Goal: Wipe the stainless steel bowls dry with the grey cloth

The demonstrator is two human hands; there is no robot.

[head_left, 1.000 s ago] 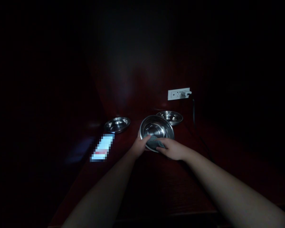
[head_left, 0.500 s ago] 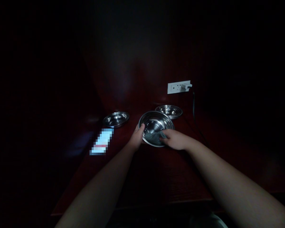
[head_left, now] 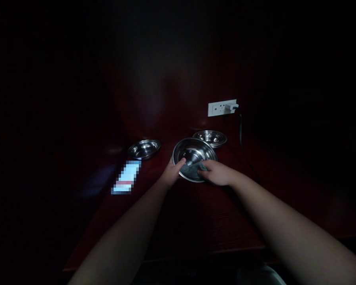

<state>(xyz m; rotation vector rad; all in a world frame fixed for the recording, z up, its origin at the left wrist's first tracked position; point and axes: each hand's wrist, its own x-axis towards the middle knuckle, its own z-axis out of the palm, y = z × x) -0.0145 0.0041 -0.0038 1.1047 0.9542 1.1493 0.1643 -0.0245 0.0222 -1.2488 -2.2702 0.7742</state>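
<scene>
A shiny metal bowl (head_left: 195,146) is held tilted toward me above the dark red table. My left hand (head_left: 170,174) grips its left rim, the thumb lying inside over the edge and the other fingers hidden behind. Inside the bowl's near wall lies a grey-green cloth (head_left: 192,171). My right hand (head_left: 218,172) is closed on that cloth at the bowl's lower right rim, with the cloth pressed against the metal.
One metal bowl (head_left: 144,149) stands at the left back, and more stacked metal bowls (head_left: 218,138) behind the held one. A pixelated bright screen (head_left: 126,177) lies left. A white wall socket (head_left: 216,109) holds a plug with a dark cable (head_left: 240,128). The table's front edge (head_left: 204,254) is near.
My left thumb has moved further right over the bowl's rim. The cloth and my right hand have shifted only slightly; the whole view has drifted a little.
</scene>
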